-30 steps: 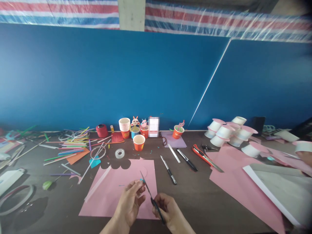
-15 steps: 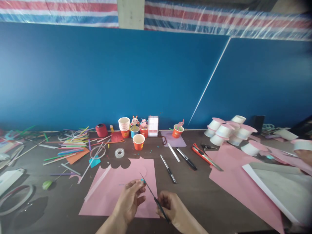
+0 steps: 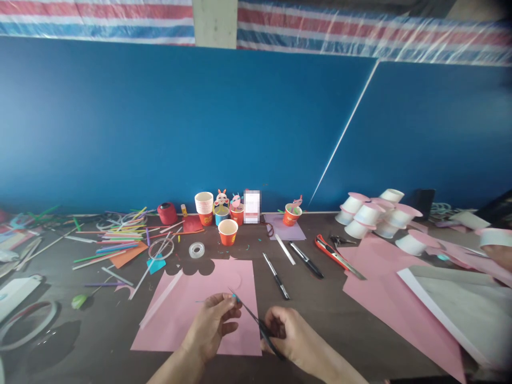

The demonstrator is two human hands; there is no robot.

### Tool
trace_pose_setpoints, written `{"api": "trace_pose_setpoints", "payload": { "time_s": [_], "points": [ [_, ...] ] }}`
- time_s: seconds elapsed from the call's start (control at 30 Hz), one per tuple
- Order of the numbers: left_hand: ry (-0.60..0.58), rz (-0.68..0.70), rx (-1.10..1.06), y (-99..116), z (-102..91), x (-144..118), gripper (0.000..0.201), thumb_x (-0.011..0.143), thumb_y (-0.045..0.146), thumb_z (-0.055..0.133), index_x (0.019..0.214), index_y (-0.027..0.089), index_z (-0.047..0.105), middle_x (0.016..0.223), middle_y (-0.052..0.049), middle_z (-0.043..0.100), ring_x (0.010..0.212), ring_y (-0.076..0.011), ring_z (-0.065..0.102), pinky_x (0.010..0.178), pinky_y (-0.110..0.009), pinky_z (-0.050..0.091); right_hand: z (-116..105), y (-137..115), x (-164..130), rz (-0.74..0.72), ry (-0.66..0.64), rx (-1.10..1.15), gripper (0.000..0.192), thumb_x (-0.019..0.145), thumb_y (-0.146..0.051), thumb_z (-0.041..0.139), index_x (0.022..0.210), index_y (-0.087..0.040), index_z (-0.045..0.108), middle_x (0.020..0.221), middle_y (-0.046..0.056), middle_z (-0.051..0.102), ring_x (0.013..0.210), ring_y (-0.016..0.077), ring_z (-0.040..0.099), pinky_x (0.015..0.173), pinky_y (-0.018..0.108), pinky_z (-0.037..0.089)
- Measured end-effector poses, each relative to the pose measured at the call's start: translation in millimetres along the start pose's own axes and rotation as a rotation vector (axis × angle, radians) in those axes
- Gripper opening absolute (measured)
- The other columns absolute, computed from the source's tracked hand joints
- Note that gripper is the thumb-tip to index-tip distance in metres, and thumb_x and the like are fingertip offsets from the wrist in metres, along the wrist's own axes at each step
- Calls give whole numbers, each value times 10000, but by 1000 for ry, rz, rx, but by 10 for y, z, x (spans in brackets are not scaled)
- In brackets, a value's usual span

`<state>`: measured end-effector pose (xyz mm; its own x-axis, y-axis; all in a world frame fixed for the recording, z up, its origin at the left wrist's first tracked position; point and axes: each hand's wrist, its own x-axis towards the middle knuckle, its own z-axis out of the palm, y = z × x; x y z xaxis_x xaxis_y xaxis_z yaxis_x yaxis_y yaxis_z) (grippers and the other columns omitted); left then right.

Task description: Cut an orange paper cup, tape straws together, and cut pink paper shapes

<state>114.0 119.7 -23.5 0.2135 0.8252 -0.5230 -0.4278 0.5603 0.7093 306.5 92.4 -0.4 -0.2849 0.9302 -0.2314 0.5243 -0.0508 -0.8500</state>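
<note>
My left hand pinches a tiny cyan paper piece over a pink paper sheet lying on the dark table. My right hand grips black-handled scissors, whose thin blades point up-left and meet the cyan piece at my left fingertips. Both hands hover close together near the table's front edge.
An orange paper cup, a tape roll, two pens, an orange utility knife and several coloured straws lie behind. Large pink sheets and white cups fill the right side. A blue wall backs the table.
My right hand has shifted right and slightly up, tilting the scissors flatter. The left hand stays on the cyan piece and has barely moved.
</note>
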Motion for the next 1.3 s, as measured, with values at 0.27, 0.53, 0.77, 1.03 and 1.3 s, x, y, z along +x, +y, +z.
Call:
{"api": "trace_pose_setpoints", "payload": {
  "time_s": [0.27, 0.53, 0.77, 1.03, 1.3],
  "points": [
    [-71, -8, 35, 38, -21, -5, 156, 640, 253, 646, 691, 134, 558, 689, -25, 622, 576, -93, 575, 477, -169, 407, -95, -135, -22, -40, 33, -211, 94, 589, -150, 593, 654, -166, 527, 558, -47, 494, 520, 75, 398, 462, 168, 254],
    [-60, 4, 84, 88, -5, -45, 183, 624, 279, 658, 667, 129, 561, 667, -41, 631, 574, -112, 597, 485, -172, 403, -173, -233, -24, -99, 64, -328, 83, 601, -164, 584, 628, -185, 507, 545, -46, 523, 492, 73, 410, 464, 172, 258],
    [-92, 34, 144, 121, -14, -61, 184, 628, 286, 646, 669, 118, 582, 681, -57, 635, 580, -118, 598, 483, -172, 389, -221, -300, -15, -110, 78, -401, 92, 584, -179, 597, 615, -187, 511, 562, -39, 530, 501, 78, 407, 466, 176, 255],
    [-116, 37, 148, 140, -3, -74, 179, 641, 286, 635, 660, 120, 572, 681, -63, 636, 588, -123, 599, 489, -174, 389, -247, -314, -12, -119, 49, -380, 83, 605, -187, 588, 607, -185, 504, 534, -48, 517, 478, 70, 395, 452, 175, 246],
    [-133, 11, 184, 152, 0, -65, 160, 643, 269, 625, 671, 119, 576, 685, -70, 642, 600, -134, 607, 486, -175, 387, -267, -312, -25, -110, 47, -345, 77, 610, -196, 592, 610, -179, 516, 524, -48, 512, 477, 69, 387, 448, 173, 250]
  ]
}}
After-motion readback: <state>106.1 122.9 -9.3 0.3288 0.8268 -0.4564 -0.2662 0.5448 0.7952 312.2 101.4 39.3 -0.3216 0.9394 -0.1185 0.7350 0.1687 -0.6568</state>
